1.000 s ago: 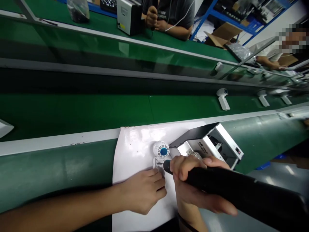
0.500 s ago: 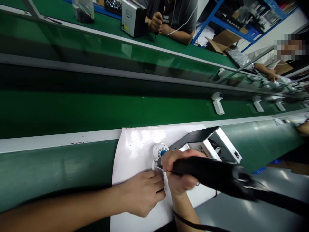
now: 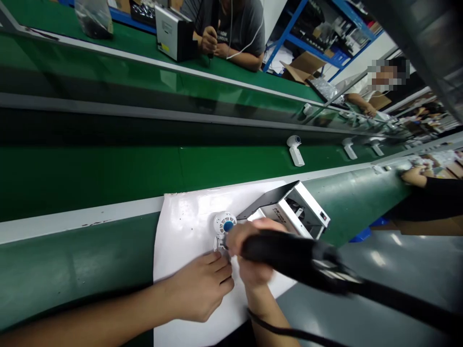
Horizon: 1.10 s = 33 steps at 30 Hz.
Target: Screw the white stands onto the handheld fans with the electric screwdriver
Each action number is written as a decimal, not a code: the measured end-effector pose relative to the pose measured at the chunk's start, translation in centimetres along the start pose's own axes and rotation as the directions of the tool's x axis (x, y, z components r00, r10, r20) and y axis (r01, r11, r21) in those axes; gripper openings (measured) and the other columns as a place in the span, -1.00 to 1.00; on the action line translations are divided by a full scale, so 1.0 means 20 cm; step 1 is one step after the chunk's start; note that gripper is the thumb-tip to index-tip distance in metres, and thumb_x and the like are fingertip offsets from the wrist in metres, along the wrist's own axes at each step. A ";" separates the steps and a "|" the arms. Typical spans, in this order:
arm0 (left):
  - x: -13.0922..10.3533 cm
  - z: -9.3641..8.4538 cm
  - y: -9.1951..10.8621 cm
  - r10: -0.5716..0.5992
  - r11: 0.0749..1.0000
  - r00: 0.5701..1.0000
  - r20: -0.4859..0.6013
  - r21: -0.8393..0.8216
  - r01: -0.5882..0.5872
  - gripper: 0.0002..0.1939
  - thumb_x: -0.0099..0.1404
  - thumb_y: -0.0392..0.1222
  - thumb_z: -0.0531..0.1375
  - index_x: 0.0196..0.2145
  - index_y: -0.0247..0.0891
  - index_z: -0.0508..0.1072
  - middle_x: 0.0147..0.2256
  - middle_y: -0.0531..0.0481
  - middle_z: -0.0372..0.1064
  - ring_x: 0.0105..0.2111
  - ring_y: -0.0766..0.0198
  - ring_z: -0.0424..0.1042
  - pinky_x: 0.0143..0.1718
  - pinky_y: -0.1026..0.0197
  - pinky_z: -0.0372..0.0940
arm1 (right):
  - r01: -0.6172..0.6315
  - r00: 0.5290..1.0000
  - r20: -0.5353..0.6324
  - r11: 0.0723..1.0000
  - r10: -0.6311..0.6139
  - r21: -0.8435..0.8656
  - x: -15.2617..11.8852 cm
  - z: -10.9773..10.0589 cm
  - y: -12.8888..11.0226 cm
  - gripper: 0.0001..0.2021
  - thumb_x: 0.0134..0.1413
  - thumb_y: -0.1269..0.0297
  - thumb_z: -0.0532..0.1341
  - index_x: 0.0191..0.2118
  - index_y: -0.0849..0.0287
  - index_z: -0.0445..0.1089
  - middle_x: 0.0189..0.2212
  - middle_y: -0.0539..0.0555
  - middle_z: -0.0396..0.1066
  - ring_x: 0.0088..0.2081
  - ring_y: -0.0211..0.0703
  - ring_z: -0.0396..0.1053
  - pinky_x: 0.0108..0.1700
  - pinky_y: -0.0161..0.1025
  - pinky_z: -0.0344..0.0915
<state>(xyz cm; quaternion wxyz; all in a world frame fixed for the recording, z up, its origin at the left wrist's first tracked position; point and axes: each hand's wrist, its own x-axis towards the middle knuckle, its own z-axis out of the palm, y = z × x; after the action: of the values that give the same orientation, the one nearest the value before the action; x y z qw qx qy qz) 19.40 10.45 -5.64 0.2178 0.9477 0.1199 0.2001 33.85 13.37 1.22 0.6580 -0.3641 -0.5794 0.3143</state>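
Observation:
A small white handheld fan (image 3: 224, 223), with a round slotted head and blue centre, lies on a white sheet (image 3: 181, 226). My left hand (image 3: 203, 289) is closed round its handle end, most of which the fingers hide. In my right hand (image 3: 249, 250) is a black electric screwdriver (image 3: 282, 248), blurred by motion. Its front end points at the opened handle just below the fan's head; the tip is hidden behind my fingers. Right behind that hand stands a white-and-black screw feeder (image 3: 289, 212).
A green conveyor (image 3: 144, 166) runs across behind the sheet, carrying several similar white fans (image 3: 296, 152). Across it, a person (image 3: 231, 33) grips a dark upright tool beside another boxed machine (image 3: 173, 33). Other people work at the right. A black cable (image 3: 275, 330) hangs near my right forearm.
The whole view has shifted, so the scene sits further left and more of the right side shows. Both hands keep their hold on the fan and the screwdriver.

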 end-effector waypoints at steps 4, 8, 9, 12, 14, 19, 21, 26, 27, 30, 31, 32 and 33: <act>0.01 -0.02 0.00 0.007 1.000 0.999 0.037 0.019 -0.007 -0.89 0.44 -0.17 0.24 -0.19 -0.26 0.45 -0.22 -0.13 0.43 -0.20 0.04 0.36 -0.08 0.01 0.24 | 0.088 0.921 -0.354 0.971 -0.164 -0.220 0.08 -0.15 -0.26 -0.55 0.33 -0.32 0.14 -0.01 -0.06 0.35 -0.59 -0.14 0.29 -0.66 -0.21 0.21 -0.56 -0.16 0.30; 0.01 -0.03 0.01 -0.007 1.000 1.000 0.017 0.018 0.007 -0.91 0.43 -0.19 0.25 -0.22 -0.25 0.43 -0.23 -0.09 0.41 -0.23 0.08 0.34 -0.05 0.04 0.23 | 0.087 0.877 -0.419 0.935 -0.235 -0.343 0.12 -0.26 -0.26 -0.50 0.24 -0.37 0.19 -0.08 -0.02 0.32 -0.63 -0.19 0.23 -0.70 -0.24 0.12 -0.61 -0.21 0.23; 0.01 -0.03 0.01 -0.008 1.000 1.000 0.013 0.015 0.008 -0.91 0.42 -0.20 0.25 -0.23 -0.25 0.42 -0.23 -0.09 0.41 -0.23 0.09 0.34 -0.05 0.04 0.23 | 0.092 0.876 -0.420 0.939 -0.235 -0.333 0.12 -0.26 -0.24 -0.48 0.22 -0.38 0.21 -0.07 -0.02 0.31 -0.63 -0.20 0.23 -0.70 -0.24 0.11 -0.63 -0.21 0.21; 0.01 -0.03 0.01 -0.013 1.000 1.000 0.017 0.012 0.013 -0.91 0.41 -0.21 0.25 -0.23 -0.26 0.42 -0.22 -0.08 0.41 -0.22 0.10 0.34 -0.05 0.05 0.22 | 0.080 0.874 -0.430 0.941 -0.225 -0.329 0.11 -0.25 -0.21 -0.46 0.20 -0.36 0.24 -0.02 -0.01 0.31 -0.61 -0.20 0.23 -0.69 -0.24 0.11 -0.62 -0.20 0.21; 0.01 -0.03 0.01 -0.010 1.000 1.000 0.025 0.009 0.009 -0.90 0.42 -0.20 0.26 -0.22 -0.27 0.43 -0.21 -0.09 0.41 -0.21 0.09 0.35 -0.05 0.05 0.21 | 0.087 0.894 -0.396 0.948 -0.210 -0.307 0.09 -0.21 -0.22 -0.48 0.22 -0.34 0.24 -0.01 -0.01 0.31 -0.60 -0.18 0.23 -0.68 -0.25 0.12 -0.60 -0.19 0.22; 0.02 -0.03 0.01 0.008 1.000 0.999 0.032 0.008 -0.008 -0.88 0.42 -0.18 0.27 -0.18 -0.29 0.46 -0.21 -0.11 0.44 -0.18 0.05 0.35 -0.05 0.02 0.21 | 0.030 0.973 -0.229 0.999 -0.032 -0.014 0.07 -0.10 -0.23 -0.51 0.38 -0.34 0.02 -0.01 -0.02 0.31 -0.60 -0.19 0.23 -0.70 -0.30 0.12 -0.64 -0.24 0.21; 0.02 -0.03 0.00 0.010 1.000 1.000 0.023 0.008 -0.010 -0.88 0.41 -0.19 0.28 -0.18 -0.30 0.47 -0.22 -0.11 0.45 -0.17 0.04 0.35 -0.04 0.02 0.21 | 0.043 0.981 -0.189 0.998 -0.036 0.034 0.08 -0.07 -0.18 -0.51 0.34 -0.34 0.10 0.00 -0.02 0.33 -0.59 -0.21 0.26 -0.71 -0.31 0.15 -0.65 -0.26 0.23; 0.02 -0.01 0.00 0.021 1.000 1.000 0.006 0.008 -0.021 -0.85 0.41 -0.16 0.29 -0.17 -0.31 0.46 -0.20 -0.10 0.44 -0.14 0.04 0.36 0.01 0.01 0.22 | 0.063 0.979 -0.199 0.996 -0.048 0.068 0.08 -0.05 -0.05 -0.50 0.31 -0.30 0.19 0.02 0.03 0.36 -0.60 -0.20 0.31 -0.71 -0.30 0.16 -0.63 -0.27 0.26; 0.02 -0.01 0.00 0.019 1.000 1.000 0.006 0.010 -0.019 -0.84 0.41 -0.16 0.29 -0.17 -0.31 0.46 -0.20 -0.10 0.44 -0.14 0.04 0.36 0.01 0.01 0.22 | 0.060 0.978 -0.206 0.996 -0.044 0.070 0.08 -0.06 -0.04 -0.51 0.31 -0.29 0.20 0.02 0.04 0.37 -0.60 -0.20 0.31 -0.70 -0.30 0.17 -0.62 -0.27 0.27; 0.02 -0.01 0.00 0.009 1.000 1.000 0.006 0.014 -0.010 -0.82 0.39 -0.15 0.30 -0.17 -0.31 0.46 -0.20 -0.10 0.44 -0.14 0.04 0.36 0.01 0.01 0.22 | 0.033 0.978 -0.210 0.996 -0.015 0.085 0.06 -0.05 0.00 -0.55 0.31 -0.25 0.23 -0.01 0.02 0.38 -0.60 -0.20 0.29 -0.69 -0.30 0.16 -0.60 -0.28 0.28; 0.02 -0.01 0.01 0.007 1.000 1.000 0.004 0.014 -0.007 -0.82 0.39 -0.14 0.31 -0.17 -0.31 0.46 -0.20 -0.10 0.44 -0.14 0.04 0.36 0.01 0.01 0.22 | 0.022 0.979 -0.206 0.995 -0.001 0.096 0.06 -0.05 0.01 -0.58 0.30 -0.24 0.25 -0.02 0.01 0.38 -0.61 -0.21 0.27 -0.69 -0.30 0.15 -0.60 -0.28 0.28; 0.02 -0.01 0.01 0.007 1.000 1.000 0.001 0.013 -0.007 -0.82 0.39 -0.14 0.31 -0.17 -0.30 0.46 -0.20 -0.10 0.44 -0.15 0.05 0.36 0.02 0.01 0.21 | 0.009 0.980 -0.199 0.994 0.013 0.111 0.05 -0.05 0.01 -0.60 0.29 -0.22 0.26 -0.04 0.00 0.37 -0.61 -0.21 0.26 -0.69 -0.30 0.15 -0.60 -0.29 0.27; 0.02 -0.02 0.01 0.008 1.000 1.000 0.001 0.012 -0.008 -0.82 0.39 -0.14 0.31 -0.17 -0.30 0.46 -0.20 -0.10 0.44 -0.15 0.05 0.36 0.02 0.01 0.21 | -0.003 0.981 -0.192 0.992 0.028 0.124 0.05 -0.05 0.02 -0.62 0.28 -0.20 0.27 -0.05 -0.01 0.37 -0.61 -0.22 0.25 -0.69 -0.31 0.14 -0.60 -0.30 0.26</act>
<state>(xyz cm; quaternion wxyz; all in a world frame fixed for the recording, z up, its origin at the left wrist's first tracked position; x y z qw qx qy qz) 19.61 10.53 -5.17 0.2114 0.9496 0.1172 0.1997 34.91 14.36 1.29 0.7301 -0.3561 -0.4891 0.3177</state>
